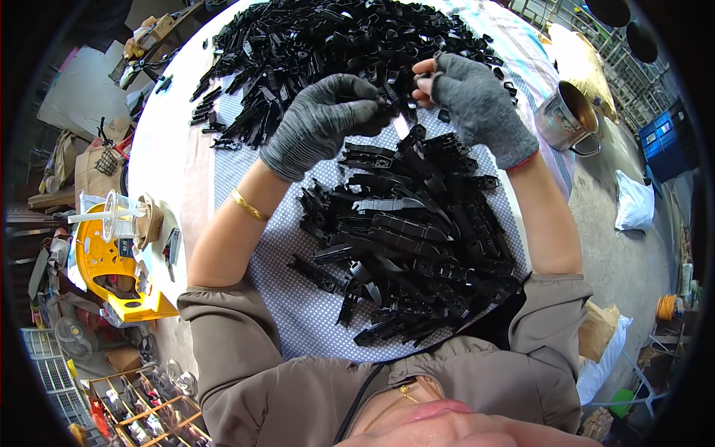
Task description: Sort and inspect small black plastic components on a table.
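Both hands wear grey knit gloves and meet above a table covered in a dotted cloth. My left hand is closed around a small black plastic part. My right hand, with bare fingertips, pinches the same part from the other side; a thin pale blade pokes down between the hands. A heap of long black plastic parts lies right below the hands, near my chest. A larger pile of black plastic parts spreads across the far side of the table.
A metal mug stands at the table's right edge. On the left are a clear plastic cup with a straw, a small knife and a yellow object. Sacks, boxes and a crate crowd the floor around.
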A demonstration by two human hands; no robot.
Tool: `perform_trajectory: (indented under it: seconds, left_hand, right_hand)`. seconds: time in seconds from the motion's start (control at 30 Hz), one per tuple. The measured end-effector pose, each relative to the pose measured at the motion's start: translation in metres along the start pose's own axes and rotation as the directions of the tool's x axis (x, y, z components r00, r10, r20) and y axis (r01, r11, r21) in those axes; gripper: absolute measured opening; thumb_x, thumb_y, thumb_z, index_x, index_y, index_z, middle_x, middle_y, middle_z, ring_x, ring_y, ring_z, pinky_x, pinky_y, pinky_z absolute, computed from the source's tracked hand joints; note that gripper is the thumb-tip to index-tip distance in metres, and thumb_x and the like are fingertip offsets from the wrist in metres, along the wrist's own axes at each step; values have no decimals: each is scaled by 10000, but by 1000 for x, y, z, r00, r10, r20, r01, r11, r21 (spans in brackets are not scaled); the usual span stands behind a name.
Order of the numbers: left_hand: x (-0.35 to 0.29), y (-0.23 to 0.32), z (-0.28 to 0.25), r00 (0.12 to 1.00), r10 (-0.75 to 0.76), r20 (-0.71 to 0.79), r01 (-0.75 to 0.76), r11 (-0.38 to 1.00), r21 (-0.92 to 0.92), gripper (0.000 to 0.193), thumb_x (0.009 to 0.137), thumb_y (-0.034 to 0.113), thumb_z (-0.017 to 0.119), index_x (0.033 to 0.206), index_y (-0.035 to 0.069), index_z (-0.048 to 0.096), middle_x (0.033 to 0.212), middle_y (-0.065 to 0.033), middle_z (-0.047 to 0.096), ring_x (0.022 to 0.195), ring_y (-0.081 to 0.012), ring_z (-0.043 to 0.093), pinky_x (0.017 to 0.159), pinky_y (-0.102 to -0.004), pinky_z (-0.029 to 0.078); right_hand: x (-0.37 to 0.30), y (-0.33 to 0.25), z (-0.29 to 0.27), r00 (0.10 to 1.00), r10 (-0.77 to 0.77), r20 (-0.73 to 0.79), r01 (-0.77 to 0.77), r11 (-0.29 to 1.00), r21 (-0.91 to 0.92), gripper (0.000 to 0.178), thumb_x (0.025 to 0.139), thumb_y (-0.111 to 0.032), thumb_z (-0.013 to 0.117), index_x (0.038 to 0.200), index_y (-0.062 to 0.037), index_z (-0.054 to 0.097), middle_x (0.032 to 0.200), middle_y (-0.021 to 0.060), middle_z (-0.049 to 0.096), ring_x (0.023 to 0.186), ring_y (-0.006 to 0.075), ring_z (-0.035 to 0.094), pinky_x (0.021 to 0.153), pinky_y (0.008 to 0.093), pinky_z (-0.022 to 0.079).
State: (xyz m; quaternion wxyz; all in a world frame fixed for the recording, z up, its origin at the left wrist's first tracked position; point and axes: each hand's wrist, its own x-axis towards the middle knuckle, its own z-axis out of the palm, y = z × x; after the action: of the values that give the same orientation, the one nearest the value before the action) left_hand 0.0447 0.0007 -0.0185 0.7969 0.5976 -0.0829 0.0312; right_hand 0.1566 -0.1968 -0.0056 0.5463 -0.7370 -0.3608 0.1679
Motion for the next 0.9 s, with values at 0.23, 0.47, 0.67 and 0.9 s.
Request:
perform_trajectory:
  seconds: [0.23,0.47,0.67,0.9]
  left_hand:
    - [-9,9,28,989,74,-125,-60,992,115,283,797,100,639,1046,-19,575,900,-110,641,812,-182,635,705,-288,542]
    - [-12,7,27,995,49,-84,18,759,651,245,876,237,561,998,31,614,670,22,523,593,-48,451,539,-204,401]
    - [-12,10,22,996,2,-89,54,784,619,236,883,240,549,958,32,631,619,48,488,554,-34,401,500,-204,358]
    - [-14,16,21,998,-50,-44,67,773,630,238,885,239,541,956,31,631,617,43,509,554,-37,422,492,-209,362]
  right_hand:
    - [-13,-2,20,999,49,-2,-43,903,427,310,869,-281,569,1056,-34,567,783,16,554,652,79,516,575,203,453]
    - [-24,-13,22,982,189,-19,-146,818,556,285,873,-284,561,1016,-41,599,844,29,597,750,92,574,624,206,473]
    - [-25,-20,25,984,171,-47,-125,854,506,218,864,-227,574,974,-43,613,871,39,613,760,112,610,634,216,505]
    - [-21,-15,16,982,-189,28,177,957,230,250,867,-236,568,955,-4,601,856,91,603,749,162,619,680,248,523]
